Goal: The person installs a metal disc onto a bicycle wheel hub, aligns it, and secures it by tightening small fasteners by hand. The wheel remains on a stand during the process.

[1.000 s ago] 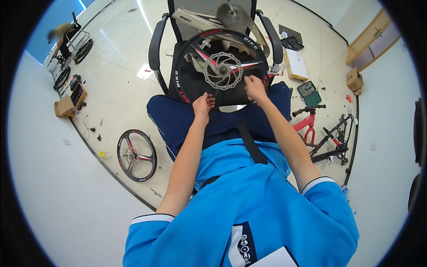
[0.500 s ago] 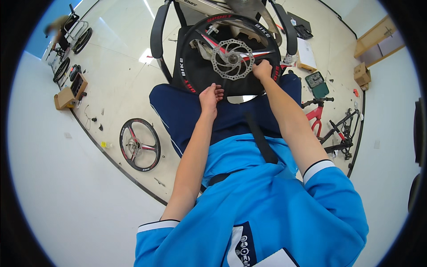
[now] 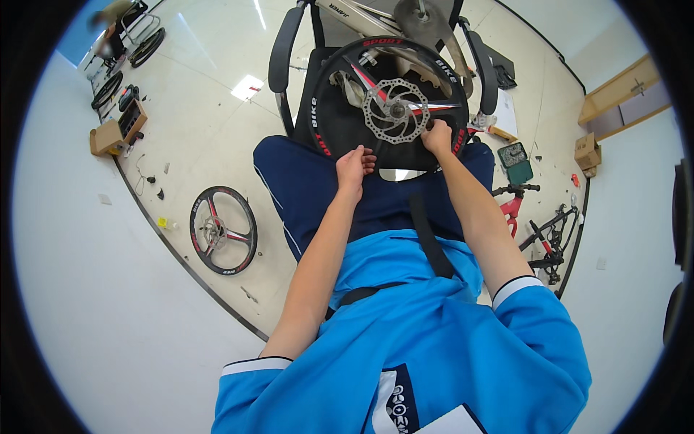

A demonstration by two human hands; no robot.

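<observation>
A black three-spoke bicycle wheel point(image 3: 316, 116) with red and white spoke accents lies flat over my lap and the chair seat. A silver, perforated brake disc point(image 3: 374, 130) sits on its hub. At the disc's right edge, my right hand point(image 3: 437, 137) is closed, its fingertips pinched together. Whatever they hold is too small or hidden to name. My left hand point(image 3: 351, 172) is at the wheel's near rim, left of centre, with its fingers curled inward. What those fingers enclose, if anything, is hidden.
Beyond the wheel are a chair with black armrests point(image 3: 286, 47) and a pale bike frame point(image 3: 354, 14). Another three-spoke wheel point(image 3: 251, 230) lies on the floor at left. To the right are a green tool case point(image 3: 519, 171), bike frames point(image 3: 553, 249) and cardboard boxes point(image 3: 587, 152).
The whole view has shifted, so the wheel and both hands appear slightly lower and further right. Both hands keep about the same places on the wheel.
</observation>
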